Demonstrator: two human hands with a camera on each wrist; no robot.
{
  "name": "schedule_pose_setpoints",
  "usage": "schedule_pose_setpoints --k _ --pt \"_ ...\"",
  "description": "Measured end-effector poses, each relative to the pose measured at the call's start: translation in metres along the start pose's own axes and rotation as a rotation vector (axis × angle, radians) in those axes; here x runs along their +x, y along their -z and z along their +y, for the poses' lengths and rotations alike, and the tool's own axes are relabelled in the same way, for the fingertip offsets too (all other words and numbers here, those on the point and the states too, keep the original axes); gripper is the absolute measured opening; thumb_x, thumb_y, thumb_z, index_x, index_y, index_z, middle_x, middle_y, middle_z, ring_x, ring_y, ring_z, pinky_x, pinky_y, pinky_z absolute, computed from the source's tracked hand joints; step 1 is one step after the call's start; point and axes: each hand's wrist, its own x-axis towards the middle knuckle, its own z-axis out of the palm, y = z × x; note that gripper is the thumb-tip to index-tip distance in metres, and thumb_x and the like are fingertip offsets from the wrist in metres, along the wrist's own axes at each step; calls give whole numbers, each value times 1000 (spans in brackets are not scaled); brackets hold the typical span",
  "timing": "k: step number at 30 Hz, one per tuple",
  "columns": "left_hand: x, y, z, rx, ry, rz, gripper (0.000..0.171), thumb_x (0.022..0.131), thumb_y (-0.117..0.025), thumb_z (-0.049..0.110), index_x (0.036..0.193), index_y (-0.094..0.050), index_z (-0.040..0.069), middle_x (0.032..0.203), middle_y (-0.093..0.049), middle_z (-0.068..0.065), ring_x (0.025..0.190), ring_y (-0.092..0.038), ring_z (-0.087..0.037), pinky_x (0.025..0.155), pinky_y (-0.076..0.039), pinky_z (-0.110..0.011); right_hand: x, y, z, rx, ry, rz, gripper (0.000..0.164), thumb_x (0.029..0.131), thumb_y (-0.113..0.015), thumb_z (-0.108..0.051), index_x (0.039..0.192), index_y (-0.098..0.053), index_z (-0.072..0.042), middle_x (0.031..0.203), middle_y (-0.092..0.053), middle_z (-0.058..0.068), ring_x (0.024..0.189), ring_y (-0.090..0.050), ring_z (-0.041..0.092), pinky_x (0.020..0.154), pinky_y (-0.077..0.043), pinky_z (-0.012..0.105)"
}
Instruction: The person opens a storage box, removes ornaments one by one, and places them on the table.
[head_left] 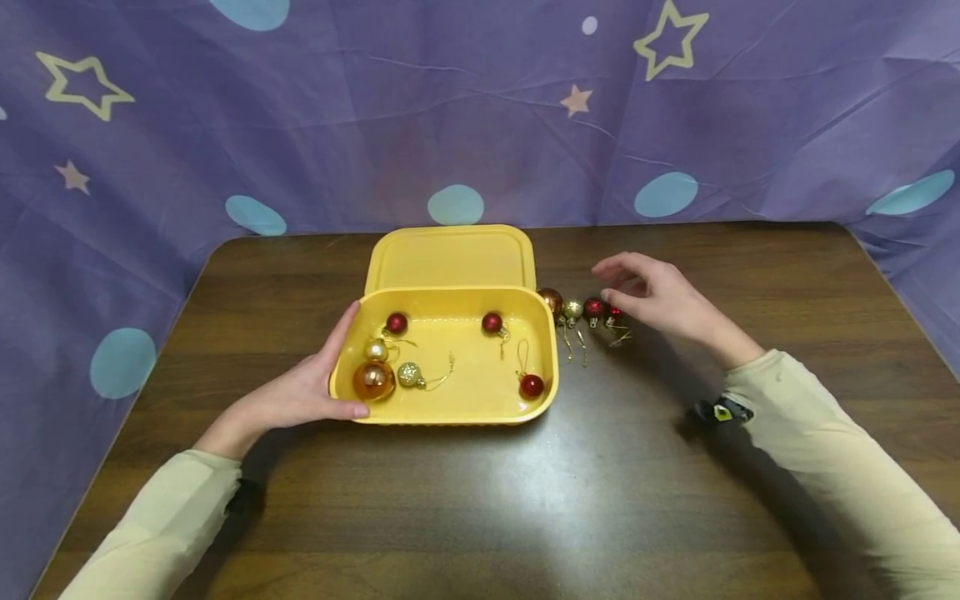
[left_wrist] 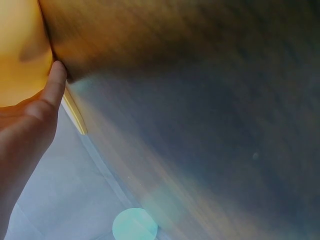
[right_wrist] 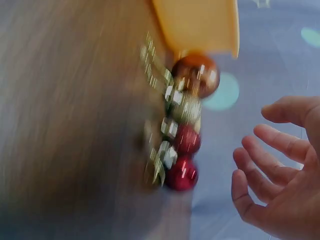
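Observation:
A yellow plastic box (head_left: 450, 408) stands on the table with Christmas baubles inside. My left hand (head_left: 311, 387) holds its left end, thumb at the front rim and fingers along the side wall. Within lie a large amber bauble (head_left: 373, 381), a plain gold bauble (head_left: 377, 350), a glittery gold bauble (head_left: 409, 375) and several dark red baubles (head_left: 531, 386). My right hand (head_left: 660, 300) hovers empty, fingers loosely bent, beside a row of baubles right of the box: a copper one (right_wrist: 196, 76), a glittery gold one (head_left: 572, 309) and two red ones (right_wrist: 182, 174).
Behind the box lies its yellow lid (head_left: 453, 254), near the back edge of the brown wooden table (head_left: 480, 508). A purple curtain (head_left: 465, 108) with stars and dots hangs behind the table. Gold string loops (head_left: 577, 342) trail forward from the row of baubles.

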Motion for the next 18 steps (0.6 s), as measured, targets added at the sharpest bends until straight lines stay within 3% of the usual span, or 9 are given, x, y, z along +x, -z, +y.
schedule_pose_setpoints --k 9,13,18 --pt "-1 -1 -1 -11 -2 3 126 77 -83 14 153 17 22 158 1 -22 131 -29 -38 98 -27 -10 6 -26 -37 13 234 14 23 87 -66 -1 110 -66 -2 107 -65 8 79 -58 15 67 -49 35" --pt "-2 -1 -1 -14 2 2 126 77 -83 14 153 17 20 158 1 -23 131 -30 -38 98 -28 -11 9 -36 -47 19 314 -17 22 87 -67 -2 108 -67 -5 104 -64 5 81 -57 15 64 -49 38" --pt "-1 0 1 -3 1 -1 126 77 -83 14 153 18 18 157 1 -25 130 -32 -39 97 -29 -11 10 -44 -57 14 363 -102 22 86 -67 -2 107 -67 -5 103 -63 3 85 -56 18 69 -49 38"
